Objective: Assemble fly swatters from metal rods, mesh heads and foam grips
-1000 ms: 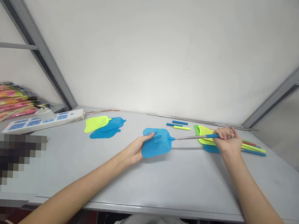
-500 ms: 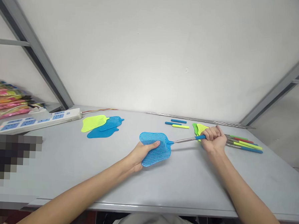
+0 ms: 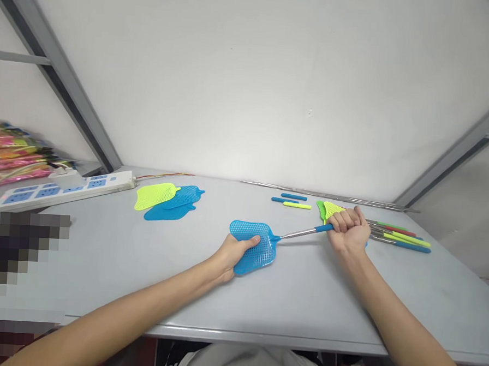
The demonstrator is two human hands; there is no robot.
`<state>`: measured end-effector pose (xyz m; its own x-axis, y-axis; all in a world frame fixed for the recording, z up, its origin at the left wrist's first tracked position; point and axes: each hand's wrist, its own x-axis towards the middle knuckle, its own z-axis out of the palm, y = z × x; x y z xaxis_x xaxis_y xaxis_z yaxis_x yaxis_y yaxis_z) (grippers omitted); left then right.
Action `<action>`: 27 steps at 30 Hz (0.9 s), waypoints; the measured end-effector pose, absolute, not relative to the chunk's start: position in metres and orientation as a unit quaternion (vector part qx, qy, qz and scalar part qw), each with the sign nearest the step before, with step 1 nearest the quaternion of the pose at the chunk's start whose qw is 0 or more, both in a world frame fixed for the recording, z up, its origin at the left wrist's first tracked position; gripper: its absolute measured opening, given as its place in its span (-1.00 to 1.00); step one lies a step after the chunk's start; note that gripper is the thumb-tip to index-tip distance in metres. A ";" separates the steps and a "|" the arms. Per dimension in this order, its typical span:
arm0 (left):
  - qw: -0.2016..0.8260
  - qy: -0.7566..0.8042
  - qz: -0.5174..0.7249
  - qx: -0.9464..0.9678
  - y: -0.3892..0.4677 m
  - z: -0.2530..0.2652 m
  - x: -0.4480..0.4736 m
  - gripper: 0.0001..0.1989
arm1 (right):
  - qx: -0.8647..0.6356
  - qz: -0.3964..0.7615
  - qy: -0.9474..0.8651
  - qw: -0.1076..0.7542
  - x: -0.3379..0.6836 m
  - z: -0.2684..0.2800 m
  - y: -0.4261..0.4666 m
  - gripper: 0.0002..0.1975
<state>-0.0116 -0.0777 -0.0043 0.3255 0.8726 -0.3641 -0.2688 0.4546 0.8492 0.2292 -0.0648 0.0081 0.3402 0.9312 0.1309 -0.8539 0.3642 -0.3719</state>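
Observation:
A blue fly swatter point(image 3: 261, 255) is held across both hands above the table. My left hand point(image 3: 235, 253) pinches its perforated head, thumb on top and the other fingers underneath. A metal rod joins the head to a blue grip, around which my right hand point(image 3: 348, 229) is wrapped in a fist. Behind that fist lie several fly swatters with coloured grips point(image 3: 411, 241); their green and yellow heads point(image 3: 333, 209) are partly covered by my hand. Farther left rest loose heads, a yellow one point(image 3: 156, 196) overlapping blue ones point(image 3: 169, 210).
Loose blue and yellow grips point(image 3: 296, 205) lie at the back middle, before thin metal rods point(image 3: 329, 195) along the wall. A white power strip point(image 3: 67, 190) with a plug occupies the left, beside colourful plastic-wrapped packs point(image 3: 12, 157). Metal posts stand at both sides.
Both hands keep their hold on the blue fly swatter. Its head end sits slightly lower, and the view has shifted a little.

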 end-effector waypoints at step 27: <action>0.714 0.377 0.408 0.425 -0.073 -0.001 -0.016 -0.59 | -0.127 0.569 -0.025 0.812 0.236 -0.009 -0.058 -0.70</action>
